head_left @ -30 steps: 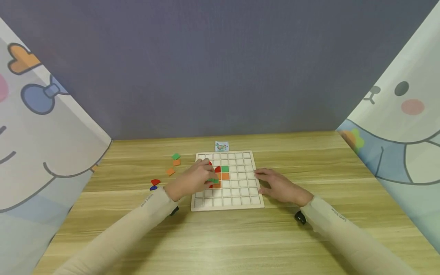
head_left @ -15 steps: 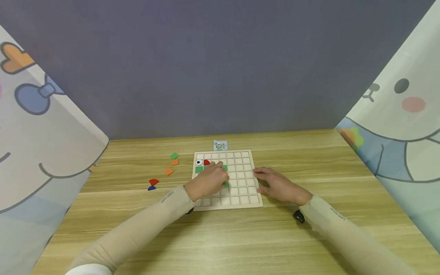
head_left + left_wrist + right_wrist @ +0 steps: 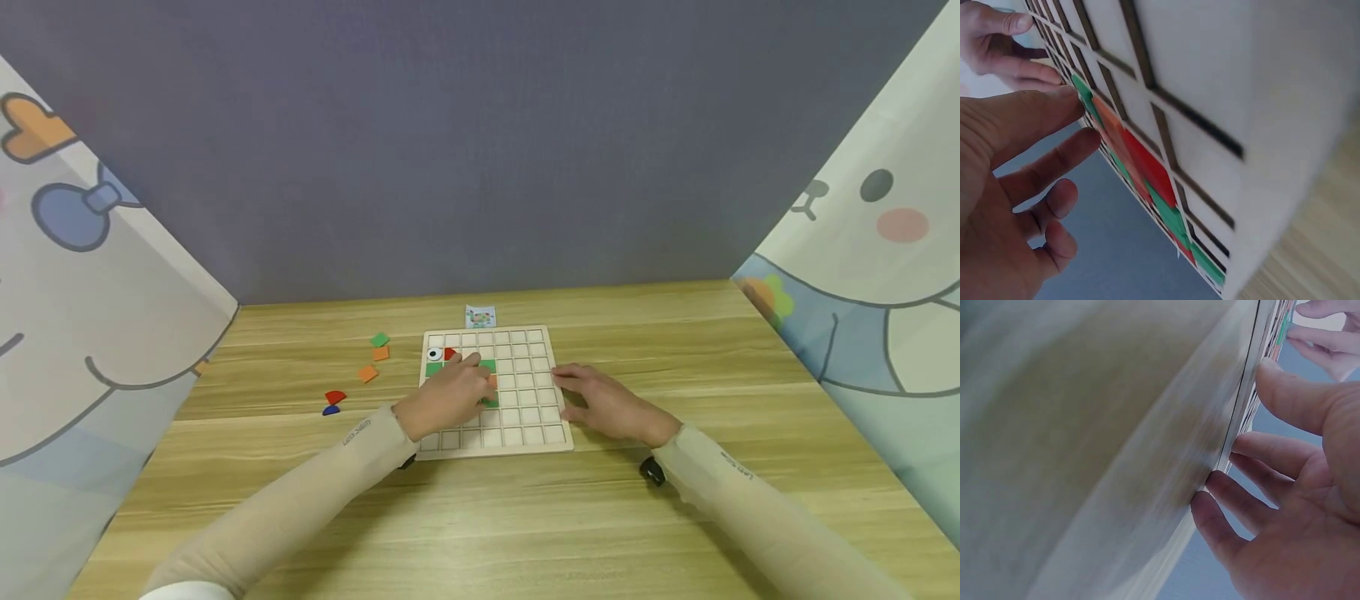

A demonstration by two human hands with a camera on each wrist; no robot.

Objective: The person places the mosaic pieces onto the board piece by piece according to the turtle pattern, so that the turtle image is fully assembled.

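Wooden grid board (image 3: 531,396), coloured tiles (image 3: 434,369) in its cells, left fingers (image 3: 1054,165) parted, empty, right fingers (image 3: 1279,453) spread against its edge

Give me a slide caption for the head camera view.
Left hand over colored tiles on a grid board, right hand at the board's edge.

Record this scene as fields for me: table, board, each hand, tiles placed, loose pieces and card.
Table: wooden
Board: pale, gridded
Left hand: over the board, thumb tip by a green tile
Right hand: fingertips at the board's right edge
Tiles placed: eye tile, others red, green, orange; some hidden by the left hand
Loose pieces, left of board: green square, two orange squares, red piece, blue piece
Card: beyond the board's far edge
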